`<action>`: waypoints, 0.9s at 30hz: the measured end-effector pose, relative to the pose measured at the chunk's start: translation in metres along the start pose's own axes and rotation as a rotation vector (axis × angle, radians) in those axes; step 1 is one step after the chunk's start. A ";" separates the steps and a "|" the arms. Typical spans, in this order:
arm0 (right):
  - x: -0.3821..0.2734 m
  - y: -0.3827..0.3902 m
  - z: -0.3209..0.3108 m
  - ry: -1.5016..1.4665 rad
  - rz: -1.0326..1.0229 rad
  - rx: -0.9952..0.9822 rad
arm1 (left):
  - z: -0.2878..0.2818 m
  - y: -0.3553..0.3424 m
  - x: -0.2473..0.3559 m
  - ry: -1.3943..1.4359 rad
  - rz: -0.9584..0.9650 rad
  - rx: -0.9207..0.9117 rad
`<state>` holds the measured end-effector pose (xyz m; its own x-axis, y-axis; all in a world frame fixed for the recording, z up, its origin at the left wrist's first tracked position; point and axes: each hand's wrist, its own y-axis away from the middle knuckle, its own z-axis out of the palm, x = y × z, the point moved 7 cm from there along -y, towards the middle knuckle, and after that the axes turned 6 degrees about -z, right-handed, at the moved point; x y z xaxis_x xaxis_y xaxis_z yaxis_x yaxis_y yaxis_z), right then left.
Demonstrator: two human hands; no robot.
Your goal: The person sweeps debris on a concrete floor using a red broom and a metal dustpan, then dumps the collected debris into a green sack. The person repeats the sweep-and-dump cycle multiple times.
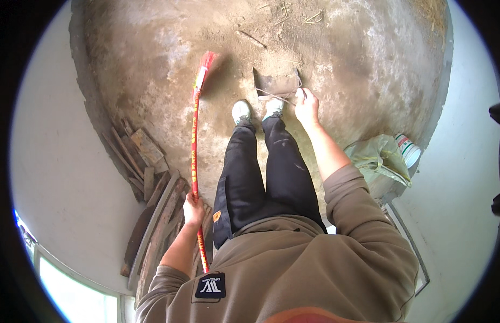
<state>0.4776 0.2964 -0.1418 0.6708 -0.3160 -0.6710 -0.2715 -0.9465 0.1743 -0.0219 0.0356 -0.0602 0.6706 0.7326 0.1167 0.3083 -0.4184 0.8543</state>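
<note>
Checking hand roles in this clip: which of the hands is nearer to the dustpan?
Right. The right hand is at the near right corner of the dustpan; the left hand is farther off, leftward and nearer the body, around the broom.

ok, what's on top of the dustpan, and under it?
A thin handle crosses over the back of the dustpan, with the right hand beside it. Dusty floor shows around it; whatever lies underneath is covered.
</note>
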 end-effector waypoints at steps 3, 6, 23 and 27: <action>-0.008 -0.007 -0.006 -0.012 -0.022 0.023 | 0.003 -0.001 0.000 0.004 0.013 0.005; -0.010 -0.001 -0.003 -0.027 -0.031 0.036 | 0.006 -0.003 -0.001 -0.006 0.027 0.007; 0.015 0.071 0.032 -0.061 0.099 -0.036 | 0.004 -0.006 -0.001 -0.106 -0.043 -0.032; 0.006 0.057 0.000 -0.167 -0.016 0.069 | 0.008 -0.003 -0.009 -0.079 -0.032 -0.022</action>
<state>0.4665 0.2408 -0.1361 0.5529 -0.2802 -0.7847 -0.3125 -0.9428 0.1164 -0.0239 0.0262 -0.0677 0.7119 0.7005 0.0499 0.3159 -0.3828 0.8682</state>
